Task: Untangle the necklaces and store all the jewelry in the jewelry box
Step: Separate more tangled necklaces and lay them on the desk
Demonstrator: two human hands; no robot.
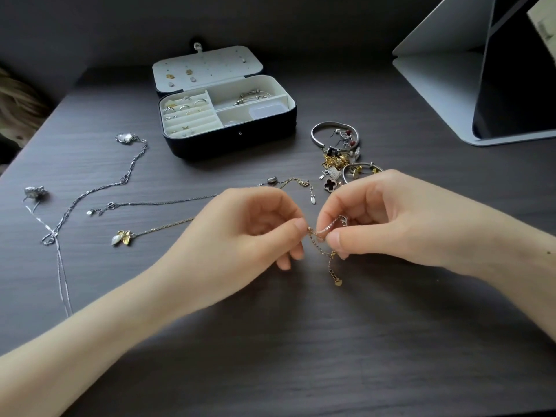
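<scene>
Two pinches, one chain [316, 242] | left hand [255, 224] and right hand [379, 218] hold it between them, tail hanging down | we judge box [228, 145] ahead, left hand nearer

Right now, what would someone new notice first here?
The left hand and right hand pinch a gold chain above the near middle of the table. Behind them sits an open jewelry box, a heap of bangles and charms at its right.

Propped tablet [517, 85] (far right), dark table [270, 356]
</scene>
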